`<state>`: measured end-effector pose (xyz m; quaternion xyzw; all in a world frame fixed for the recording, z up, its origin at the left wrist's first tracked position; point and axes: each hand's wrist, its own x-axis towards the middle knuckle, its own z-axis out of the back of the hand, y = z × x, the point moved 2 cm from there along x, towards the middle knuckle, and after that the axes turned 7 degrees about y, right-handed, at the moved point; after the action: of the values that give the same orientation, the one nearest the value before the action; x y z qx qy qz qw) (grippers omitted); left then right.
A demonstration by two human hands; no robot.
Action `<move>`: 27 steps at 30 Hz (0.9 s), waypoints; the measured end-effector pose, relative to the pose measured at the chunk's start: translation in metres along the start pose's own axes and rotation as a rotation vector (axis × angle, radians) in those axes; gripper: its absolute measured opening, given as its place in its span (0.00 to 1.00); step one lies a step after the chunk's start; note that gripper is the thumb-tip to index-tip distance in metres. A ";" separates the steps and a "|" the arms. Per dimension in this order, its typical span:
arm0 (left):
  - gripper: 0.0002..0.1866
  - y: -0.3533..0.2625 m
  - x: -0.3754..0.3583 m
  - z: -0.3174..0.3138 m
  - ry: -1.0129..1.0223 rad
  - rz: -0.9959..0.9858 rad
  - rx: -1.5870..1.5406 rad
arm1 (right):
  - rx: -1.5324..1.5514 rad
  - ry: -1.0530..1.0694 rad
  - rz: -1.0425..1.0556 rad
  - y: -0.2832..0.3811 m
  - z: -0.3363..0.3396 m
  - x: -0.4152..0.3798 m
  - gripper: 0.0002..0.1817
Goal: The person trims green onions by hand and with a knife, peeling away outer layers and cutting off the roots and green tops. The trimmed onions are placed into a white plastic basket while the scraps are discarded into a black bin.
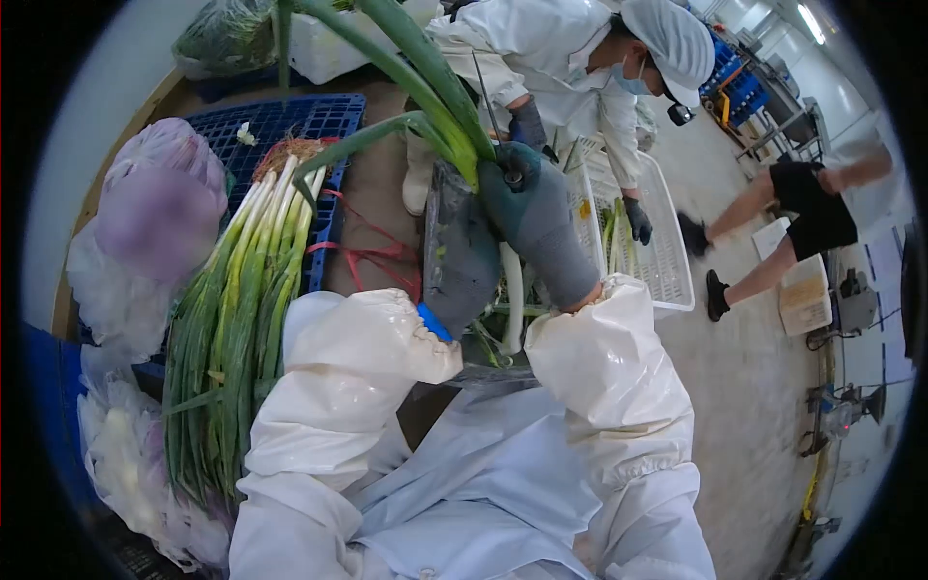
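Both my hands wear grey-green gloves and meet over a dark, plastic-lined container (440, 208). My left hand (462, 253) is closed around a large green onion (440, 92), whose leaves point up and away. Its white stem (513, 300) slants down below my hands. In my closed right hand (536, 217) is a knife (486, 97), its thin blade pointing upward beside the leaves. The right fingers lie against the stalk, and my gloves hide part of it. Loose green trimmings (488, 343) lie in the container beneath.
A bundle of green onions (246, 280) lies on a blue pallet (324, 111) to the left, near plastic bags (159, 213) and red strapping (372, 251). Across from me a co-worker (551, 48) bends over white crates (662, 232). Another person (793, 208) walks at right.
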<state>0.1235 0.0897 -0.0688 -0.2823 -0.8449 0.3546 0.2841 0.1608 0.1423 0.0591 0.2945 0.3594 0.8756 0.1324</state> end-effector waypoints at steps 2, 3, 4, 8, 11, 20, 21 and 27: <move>0.18 -0.014 -0.002 -0.018 -0.110 -0.058 -0.258 | 0.006 -0.005 0.001 0.002 -0.006 0.002 0.12; 0.18 -0.017 -0.003 -0.019 -0.125 -0.117 -0.141 | 0.009 -0.010 -0.002 0.003 -0.009 0.003 0.12; 0.18 -0.020 -0.004 -0.020 -0.137 -0.175 -0.025 | 0.009 -0.024 -0.002 0.003 -0.011 0.004 0.12; 0.19 -0.008 0.009 -0.007 -0.059 -0.283 0.165 | 0.001 -0.057 0.004 0.008 -0.012 0.008 0.11; 0.21 -0.025 0.015 -0.010 -0.080 -0.018 -0.313 | 0.042 -0.034 -0.049 0.019 -0.007 0.011 0.11; 0.40 -0.055 0.013 -0.018 -0.032 0.228 -0.314 | 0.478 0.220 -0.473 0.020 0.014 0.018 0.15; 0.40 -0.060 0.012 -0.019 0.012 0.248 -0.304 | 0.495 0.237 -0.473 0.020 0.015 0.019 0.15; 0.40 -0.057 0.007 -0.018 0.178 0.379 -0.426 | 0.407 0.106 -0.328 -0.001 0.013 0.033 0.14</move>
<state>0.1153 0.0686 -0.0125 -0.5184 -0.8042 0.1899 0.2201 0.1426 0.1646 0.0795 0.2065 0.5775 0.7663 0.1915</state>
